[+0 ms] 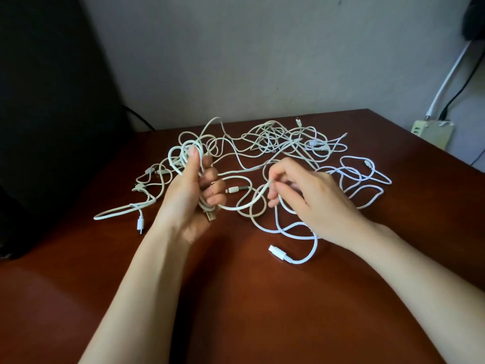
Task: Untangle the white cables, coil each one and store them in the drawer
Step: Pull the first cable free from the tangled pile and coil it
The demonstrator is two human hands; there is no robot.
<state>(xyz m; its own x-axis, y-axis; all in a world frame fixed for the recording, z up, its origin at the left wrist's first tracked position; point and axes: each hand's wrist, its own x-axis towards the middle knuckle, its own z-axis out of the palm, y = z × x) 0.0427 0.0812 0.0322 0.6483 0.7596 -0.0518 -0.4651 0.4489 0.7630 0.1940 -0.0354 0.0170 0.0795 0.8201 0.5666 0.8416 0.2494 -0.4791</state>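
A tangle of several white cables (pixel 273 143) sprawls over the middle and back of the reddish-brown table (pixel 236 298). My left hand (pixel 193 190) grips a partly wound coil of white cable (pixel 183 156), its loops rising above my thumb and a plug end poking out below my palm. My right hand (pixel 301 195) pinches the same cable's loose run (pixel 246 203), which sags between the two hands. A bright white cable with a plug (pixel 278 252) lies just in front of my right hand. No drawer is in view.
A dark object (pixel 47 101) fills the left side beside the table. The grey wall (pixel 249 53) runs close behind the table's back edge. At the right, a pale box with ports (pixel 433 130) and wall cables sit beyond the table's right edge.
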